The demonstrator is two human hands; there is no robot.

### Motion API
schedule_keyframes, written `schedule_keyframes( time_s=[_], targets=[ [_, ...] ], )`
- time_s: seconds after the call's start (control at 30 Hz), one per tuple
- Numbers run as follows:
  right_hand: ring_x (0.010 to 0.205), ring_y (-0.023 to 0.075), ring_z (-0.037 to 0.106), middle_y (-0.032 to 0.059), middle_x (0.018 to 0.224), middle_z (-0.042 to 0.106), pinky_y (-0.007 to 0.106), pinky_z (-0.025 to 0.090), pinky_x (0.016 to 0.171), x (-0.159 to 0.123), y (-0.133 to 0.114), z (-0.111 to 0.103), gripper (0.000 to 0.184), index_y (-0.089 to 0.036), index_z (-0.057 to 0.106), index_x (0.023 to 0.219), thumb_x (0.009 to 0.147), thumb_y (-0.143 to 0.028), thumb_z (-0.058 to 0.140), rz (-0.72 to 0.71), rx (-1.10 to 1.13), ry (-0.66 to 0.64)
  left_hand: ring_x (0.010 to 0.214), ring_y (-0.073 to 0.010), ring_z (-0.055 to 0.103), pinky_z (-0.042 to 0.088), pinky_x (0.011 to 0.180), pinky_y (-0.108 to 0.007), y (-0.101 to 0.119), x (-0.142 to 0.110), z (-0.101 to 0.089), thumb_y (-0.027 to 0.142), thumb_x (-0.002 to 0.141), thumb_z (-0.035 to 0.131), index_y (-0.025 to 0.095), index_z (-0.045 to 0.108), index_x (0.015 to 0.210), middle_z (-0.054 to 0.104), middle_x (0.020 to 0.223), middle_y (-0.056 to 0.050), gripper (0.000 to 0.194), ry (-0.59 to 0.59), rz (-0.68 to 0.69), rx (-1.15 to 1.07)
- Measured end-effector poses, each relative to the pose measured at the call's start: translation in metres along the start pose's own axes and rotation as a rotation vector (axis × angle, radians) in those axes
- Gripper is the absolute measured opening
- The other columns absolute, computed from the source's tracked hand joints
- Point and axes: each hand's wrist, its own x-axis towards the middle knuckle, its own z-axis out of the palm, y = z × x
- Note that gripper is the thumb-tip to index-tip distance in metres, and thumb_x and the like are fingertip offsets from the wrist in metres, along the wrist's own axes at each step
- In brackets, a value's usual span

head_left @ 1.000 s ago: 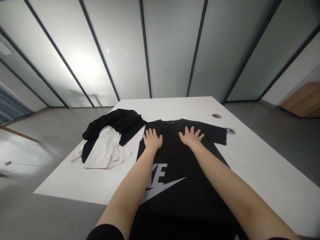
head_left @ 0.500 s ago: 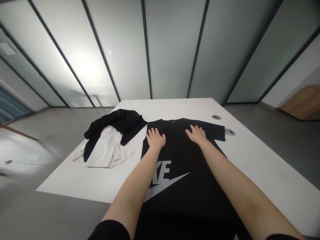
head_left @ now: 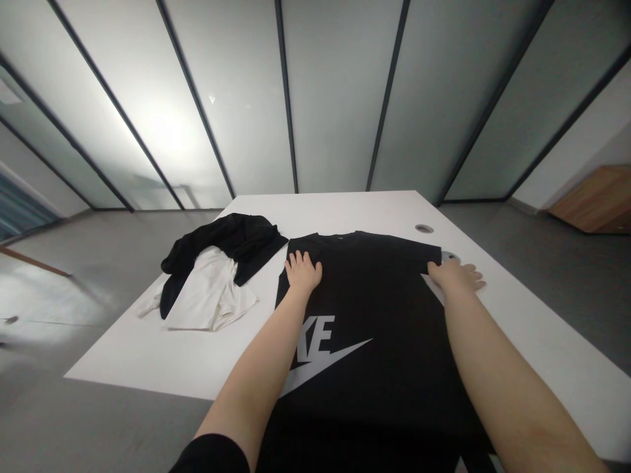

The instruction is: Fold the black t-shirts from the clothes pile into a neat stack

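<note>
T-shirt (head_left: 374,315), black, lying flat on table (head_left: 123,361) | left hand (head_left: 303,272) open, palm down on chest | right hand (head_left: 456,276) open at sleeve (head_left: 394,248) hem, fingers on table (no clamping seen) | black garment (head_left: 227,240) over white garment (head_left: 211,295), heaped left of shirt

We look from the person's head, forward and down, close above a black printed T-shirt (head_left: 374,315) on a white rectangular table (head_left: 138,361), a frosted glass wall (head_left: 335,98) at twelve o'clock.

left hand (head_left: 302,273): 1; right hand (head_left: 454,276): 1; black T-shirt (head_left: 374,315): 1; black garment (head_left: 224,243): 1; white garment (head_left: 210,299): 1; table (head_left: 148,361): 1
</note>
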Motion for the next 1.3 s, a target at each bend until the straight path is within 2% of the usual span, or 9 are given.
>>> schedule_keyframes(
  time_s=[0.1,0.13,0.37,0.6,0.7,0.83,0.93,1.07,1.3],
  targets=[
    [0.134,0.0613,0.048,0.0459,0.142,0.051,0.075,0.037,0.102,-0.004,-0.005,-0.002,0.061,-0.002,0.073,0.132,0.088,-0.044,0.067,0.247,0.05,0.012,0.165,-0.0396,0.028,0.026,0.133,-0.057,-0.001,-0.003,-0.002,0.046,0.104,0.043,0.011,0.051,0.162,0.041,0.174,-0.018,0.069,0.031,0.033,0.0],
    [0.135,0.0607,0.048,0.0447,0.143,0.052,0.073,0.037,0.103,-0.006,-0.009,-0.003,0.057,-0.003,0.074,0.129,0.087,-0.041,0.067,0.244,0.079,0.016,0.165,-0.0395,0.028,0.026,0.133,-0.057,-0.001,-0.003,-0.003,0.045,0.104,0.044,0.011,0.052,0.161,0.042,0.174,-0.018,0.067,0.044,0.047,0.004],
    [0.122,0.0449,0.063,0.0309,0.127,0.069,0.059,0.048,0.102,-0.011,-0.031,-0.018,0.047,-0.011,0.068,0.134,0.094,-0.03,0.054,0.056,0.305,-0.009,0.164,-0.0374,0.032,0.028,0.133,-0.058,0.0,-0.004,0.0,0.043,0.105,0.047,0.016,0.059,0.154,0.048,0.171,-0.016,0.058,0.046,0.081,-0.009],
    [0.107,0.0274,0.073,0.0161,0.135,0.075,0.042,0.057,0.093,-0.029,-0.061,-0.025,0.021,-0.024,0.059,0.109,0.09,-0.031,0.055,-0.411,0.758,-0.145,0.164,-0.0374,0.033,0.027,0.133,-0.058,0.001,-0.003,0.001,0.043,0.105,0.047,0.018,0.061,0.151,0.05,0.169,-0.016,0.054,0.048,0.098,-0.013],
    [0.095,0.0259,0.075,0.0162,0.124,0.079,0.039,0.059,0.082,-0.033,-0.064,-0.021,0.023,-0.024,0.057,0.11,0.098,-0.042,0.048,-0.367,0.869,-0.142,0.163,-0.0373,0.033,0.028,0.132,-0.058,0.002,-0.004,-0.001,0.043,0.105,0.047,0.017,0.061,0.15,0.05,0.169,-0.016,0.054,0.049,0.1,-0.013],
    [0.107,0.0301,0.072,0.0157,0.122,0.078,0.044,0.058,0.093,-0.034,-0.064,-0.019,0.035,-0.021,0.066,0.119,0.098,-0.047,0.057,-0.394,0.606,-0.048,0.163,-0.0368,0.033,0.029,0.132,-0.058,0.003,-0.005,-0.003,0.042,0.105,0.049,0.019,0.062,0.149,0.051,0.168,-0.015,0.052,0.05,0.102,-0.008],
    [0.12,0.0344,0.066,0.0148,0.131,0.075,0.048,0.051,0.107,-0.037,-0.071,-0.016,0.041,-0.02,0.074,0.126,0.094,-0.045,0.068,-0.512,0.28,-0.161,0.164,-0.0362,0.032,0.028,0.133,-0.058,0.003,-0.005,-0.002,0.042,0.105,0.05,0.019,0.061,0.15,0.05,0.17,-0.014,0.052,0.035,0.103,-0.009],
    [0.123,0.0413,0.063,0.0156,0.134,0.072,0.053,0.05,0.103,-0.045,-0.082,-0.014,0.029,-0.023,0.083,0.114,0.099,-0.04,0.064,-0.463,-0.028,-0.23,0.164,-0.0362,0.031,0.027,0.133,-0.057,0.002,-0.005,-0.003,0.042,0.105,0.05,0.019,0.061,0.15,0.049,0.17,-0.015,0.052,0.029,0.104,-0.013],
    [0.109,0.0355,0.067,0.0148,0.115,0.076,0.049,0.052,0.097,-0.046,-0.085,-0.011,0.024,-0.021,0.077,0.107,0.101,-0.033,0.057,-0.549,0.129,-0.089,0.164,-0.0363,0.033,0.029,0.133,-0.058,0.003,-0.007,-0.003,0.041,0.104,0.052,0.02,0.063,0.148,0.05,0.169,-0.014,0.05,0.042,0.106,-0.008]
  ],
)
